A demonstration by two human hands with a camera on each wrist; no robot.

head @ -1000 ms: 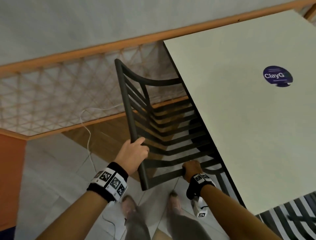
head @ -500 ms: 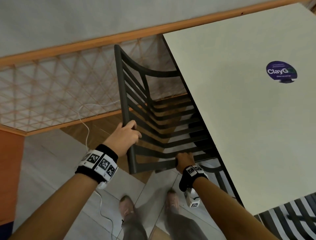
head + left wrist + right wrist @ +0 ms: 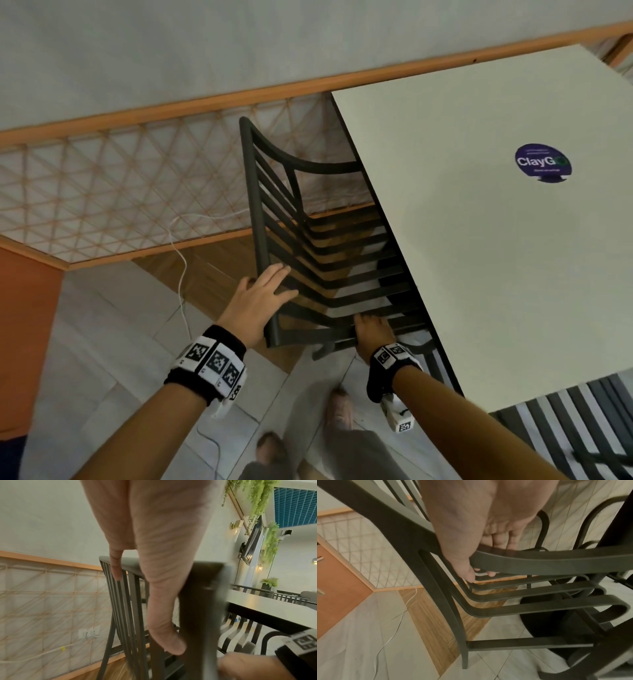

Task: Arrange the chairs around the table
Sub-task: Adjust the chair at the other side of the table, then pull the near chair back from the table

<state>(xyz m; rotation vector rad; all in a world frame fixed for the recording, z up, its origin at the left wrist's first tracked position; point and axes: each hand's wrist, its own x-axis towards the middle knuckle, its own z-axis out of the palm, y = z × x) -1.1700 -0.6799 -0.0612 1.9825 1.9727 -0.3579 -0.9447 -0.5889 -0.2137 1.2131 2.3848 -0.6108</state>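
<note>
The dark slatted chair (image 3: pixel 310 246) is tucked against the left edge of the pale table (image 3: pixel 496 260), its seat slats running under the tabletop and its backrest top rail standing just outside that edge. The left hand (image 3: pixel 258 301) lies on the top rail near the corner closest to the person, fingers straight and spread, palm resting on the rail with no grip closed round it; the left wrist view shows the same flat, extended fingers (image 3: pixel 118 566) over the rail. The right hand (image 3: pixel 371 330) is at the chair's near side, right beside the table's edge, and its fingers (image 3: pixel 491 573) curl round a curved dark bar of the chair frame, holding it. Both wrists carry black bands with square black-and-white markers.

On the table sits 1 round purple sticker (image 3: pixel 543 162) reading "ClayG", toward the side away from the chair. Beyond the chair from the table, a lattice wall panel (image 3: pixel 120 192) with a wooden rail runs along the wall, and a thin white cable (image 3: pixel 181 267) trails down from it onto the floor. Another slatted chair (image 3: pixel 579 428) shows at the table's near corner. Under the table a black round base (image 3: pixel 544 609) stands on the tiles
</note>
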